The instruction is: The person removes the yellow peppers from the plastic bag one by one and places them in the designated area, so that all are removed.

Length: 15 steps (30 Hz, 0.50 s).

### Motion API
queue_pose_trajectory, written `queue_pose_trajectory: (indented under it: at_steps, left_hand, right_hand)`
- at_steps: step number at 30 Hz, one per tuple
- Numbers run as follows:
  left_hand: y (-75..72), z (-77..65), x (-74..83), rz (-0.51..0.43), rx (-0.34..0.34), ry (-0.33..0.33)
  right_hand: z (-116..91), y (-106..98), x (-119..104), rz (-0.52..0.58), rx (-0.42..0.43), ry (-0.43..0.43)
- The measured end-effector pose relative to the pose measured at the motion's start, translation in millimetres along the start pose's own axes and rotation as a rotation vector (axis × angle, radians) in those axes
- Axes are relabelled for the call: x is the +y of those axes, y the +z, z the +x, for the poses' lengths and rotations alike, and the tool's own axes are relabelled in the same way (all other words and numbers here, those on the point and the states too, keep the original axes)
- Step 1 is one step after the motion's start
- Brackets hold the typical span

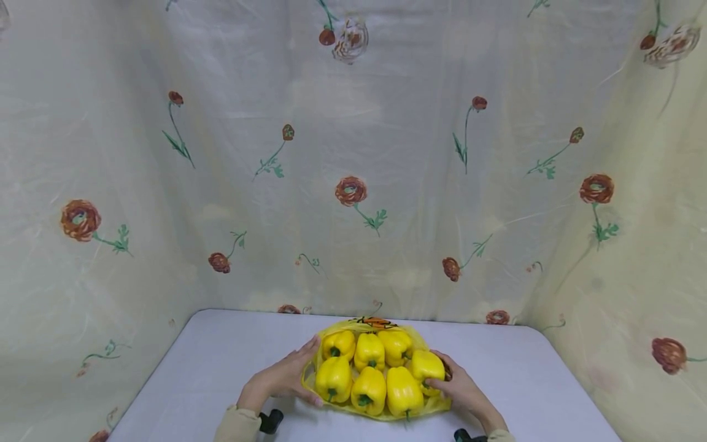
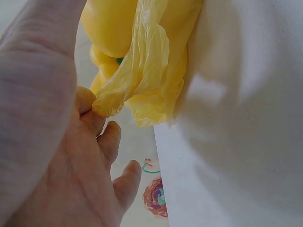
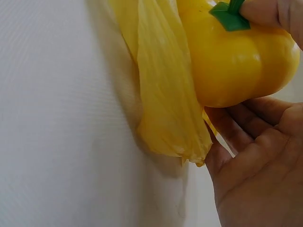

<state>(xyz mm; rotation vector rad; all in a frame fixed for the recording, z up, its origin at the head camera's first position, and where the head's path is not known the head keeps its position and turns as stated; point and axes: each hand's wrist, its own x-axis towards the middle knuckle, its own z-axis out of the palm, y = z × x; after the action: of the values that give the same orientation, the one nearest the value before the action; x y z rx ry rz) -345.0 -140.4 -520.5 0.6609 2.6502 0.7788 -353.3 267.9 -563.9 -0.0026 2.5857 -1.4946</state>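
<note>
Several yellow bell peppers (image 1: 369, 390) with green stems lie close together on a spread yellow plastic bag (image 1: 386, 416). My right hand (image 1: 459, 388) grips the rightmost bell pepper (image 3: 236, 61). Its thumb lies by the green stem (image 3: 230, 16), and the other fingers reach behind the pepper in the right wrist view. At the left side of the bag, my left hand (image 1: 284, 374) is spread with thumb and fingers apart. In the left wrist view, the crumpled bag edge (image 2: 113, 97) lies against its fingertips, and the fingers (image 2: 127, 182) are loosely extended.
Everything lies on a white table (image 1: 232, 350) with rounded far corners. A flower-patterned curtain (image 1: 409, 215) hangs behind the table and along both sides. An orange and black print (image 1: 375, 322) shows at the bag's far edge. Black wrist devices (image 1: 270, 422) sit below both hands.
</note>
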Motion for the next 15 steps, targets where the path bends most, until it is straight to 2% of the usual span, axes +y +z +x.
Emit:
queue_pose_trajectory:
  at_steps: [10,15]
  left_hand:
    - [2.0,0.2,-3.2,0.012,0.003,-0.003]
    - [2.2,1.9,-3.4,0.02,0.009,-0.006]
  right_hand:
    - [-7,-6,-7,0.004,0.014,-0.004]
    - [-10,-11,-12,-0.013,0.01,-0.037]
